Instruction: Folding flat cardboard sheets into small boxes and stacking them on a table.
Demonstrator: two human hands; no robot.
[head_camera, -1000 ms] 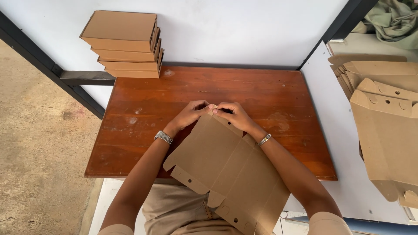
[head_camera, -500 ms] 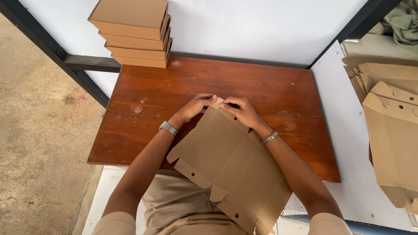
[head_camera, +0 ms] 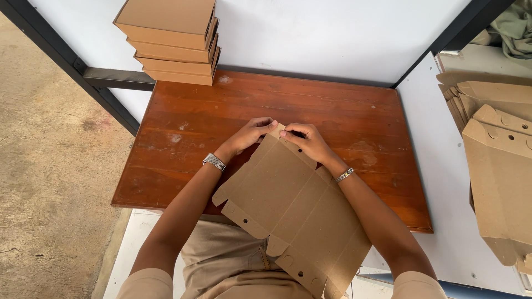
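both hands, left hand (head_camera: 252,133) and right hand (head_camera: 307,141), pinch the far edge flap of a flat brown creased cardboard box blank (head_camera: 293,207), fingers clamped to bend it over the reddish wooden table (head_camera: 354,111).

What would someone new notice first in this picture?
Probably the flat cardboard blank in the middle, lying across the near edge of the wooden table, with the left hand and right hand pinching its far end. Next, the stack of folded boxes at the table's far left corner and the flat blanks piled on the right.
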